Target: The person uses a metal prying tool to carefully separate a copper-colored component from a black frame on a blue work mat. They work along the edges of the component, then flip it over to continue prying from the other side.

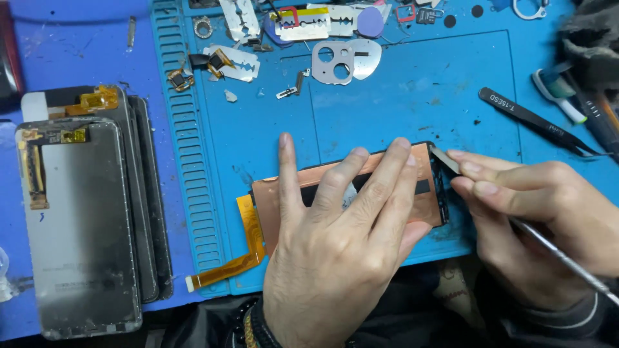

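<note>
Blue silicone repair mat (412,77) covers most of the surface I am looking down on, with a darker blue surface showing at its left edge. Far left, I see a stack of grey phone screen panels (84,225) lying face down, gold connectors at their tops. Along the mat's top edge lie thin steel razor blades (240,19) and a silver metal camera bracket with round holes (342,61).

My left hand (342,251) comes up from the bottom edge, wrist bent back, palm down and flat. Its fingers (387,180) are spread and pressed onto the copper-backed rectangular display panel (284,193), which lies near the mat's front edge, tilted slightly, with an orange flex ribbon cable (248,241) trailing off its left end toward me.

My right hand (548,219) reaches in from the right, curled, thumb and forefinger pinching a thin metal prying tool (561,254). Its flat tip touches the panel's upper right corner. Beyond that hand, black pointed tweezers (535,119) rest on the mat, well apart from the panel.
</note>
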